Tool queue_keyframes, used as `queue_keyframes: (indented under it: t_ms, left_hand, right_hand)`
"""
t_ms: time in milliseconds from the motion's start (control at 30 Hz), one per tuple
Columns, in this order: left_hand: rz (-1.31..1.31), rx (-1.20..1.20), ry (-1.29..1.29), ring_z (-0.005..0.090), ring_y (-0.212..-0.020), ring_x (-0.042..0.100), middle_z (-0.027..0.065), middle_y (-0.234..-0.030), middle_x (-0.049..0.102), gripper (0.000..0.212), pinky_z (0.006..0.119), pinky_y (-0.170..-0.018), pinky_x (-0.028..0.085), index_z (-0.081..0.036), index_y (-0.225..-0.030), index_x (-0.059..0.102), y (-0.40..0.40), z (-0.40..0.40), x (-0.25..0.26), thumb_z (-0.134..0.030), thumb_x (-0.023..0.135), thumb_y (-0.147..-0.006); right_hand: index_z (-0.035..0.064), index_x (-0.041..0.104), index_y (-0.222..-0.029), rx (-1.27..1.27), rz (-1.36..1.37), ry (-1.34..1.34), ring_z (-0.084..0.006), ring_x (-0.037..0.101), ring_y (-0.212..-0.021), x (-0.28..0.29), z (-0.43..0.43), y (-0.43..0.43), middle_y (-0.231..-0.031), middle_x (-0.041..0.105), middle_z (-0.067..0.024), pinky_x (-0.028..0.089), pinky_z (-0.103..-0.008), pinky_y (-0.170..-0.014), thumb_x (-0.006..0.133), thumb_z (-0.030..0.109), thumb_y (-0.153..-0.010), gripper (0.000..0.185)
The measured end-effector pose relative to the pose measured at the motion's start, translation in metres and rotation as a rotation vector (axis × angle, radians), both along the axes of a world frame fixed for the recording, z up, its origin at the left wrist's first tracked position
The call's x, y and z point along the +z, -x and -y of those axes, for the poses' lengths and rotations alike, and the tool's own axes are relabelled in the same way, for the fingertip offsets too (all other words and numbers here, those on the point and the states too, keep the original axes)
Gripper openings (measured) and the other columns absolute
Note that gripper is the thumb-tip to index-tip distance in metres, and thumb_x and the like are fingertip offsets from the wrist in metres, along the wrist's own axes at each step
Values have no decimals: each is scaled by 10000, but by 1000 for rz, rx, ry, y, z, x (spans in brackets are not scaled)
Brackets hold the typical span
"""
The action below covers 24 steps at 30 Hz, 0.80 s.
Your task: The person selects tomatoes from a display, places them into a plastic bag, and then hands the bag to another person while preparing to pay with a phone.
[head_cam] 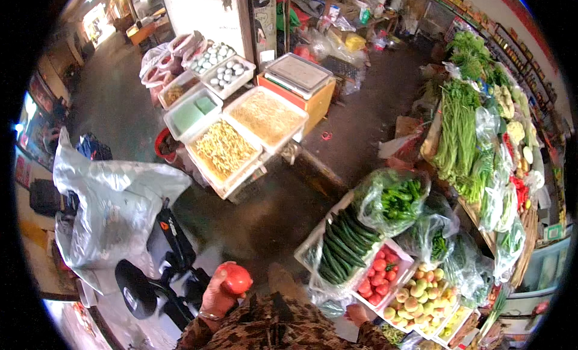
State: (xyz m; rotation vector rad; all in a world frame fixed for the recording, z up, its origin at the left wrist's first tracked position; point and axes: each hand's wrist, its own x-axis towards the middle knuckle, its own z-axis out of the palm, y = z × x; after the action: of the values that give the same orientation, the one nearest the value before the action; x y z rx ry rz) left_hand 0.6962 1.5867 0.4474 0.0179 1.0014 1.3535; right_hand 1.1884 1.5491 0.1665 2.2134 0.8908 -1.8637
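A large red tomato (236,278) is held in my left hand (216,296), which wears a bracelet at the wrist. My right hand (357,314) hangs low beside the produce boxes, near the lower edge of a box of small red tomatoes (378,277); its fingers are curled and I cannot tell whether anything is in them. Dark green cucumbers (345,246) fill a foam box behind the tomatoes. Peaches (417,296) are heaped in a box to the right. Green peppers (402,200) lie in a clear plastic bag behind the cucumbers.
An electric scooter (174,241) with a silvery cover (113,205) stands at left. Ahead, a stand holds trays of yellow sprouts (223,146), a tan foodstuff (266,117) and eggs (231,72). A vegetable rack with leafy greens (456,128) runs along the right. Bags and clutter lie on the floor behind.
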Motion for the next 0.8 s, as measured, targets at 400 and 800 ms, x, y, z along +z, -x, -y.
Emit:
queue_keyframes:
  t_ms: [400, 800]
  left_hand:
    - [-22, -78, -10, 275, -935, 631, 90, -1099, 597, 468, 403, -567, 556, -103, -1227, 521, 109, -224, 15, -347, 676, -860]
    - [-88, -349, 20, 284, -966, 629, 134, -1180, 554, 475, 370, -580, 579, -98, -1254, 490, 143, -445, 46, -267, 690, -857]
  right_hand:
    - [-4, 586, -1176, -349, -344, -567, -143, 642, -716, 90, -338, 173, -879, 644, -46, 492, -254, -584, 603, 146, -894, 320]
    - [7, 579, -1207, -60, -401, -1052, -125, 618, -871, 253, -647, 300, -1011, 625, -40, 487, -253, -736, 545, 143, -975, 270]
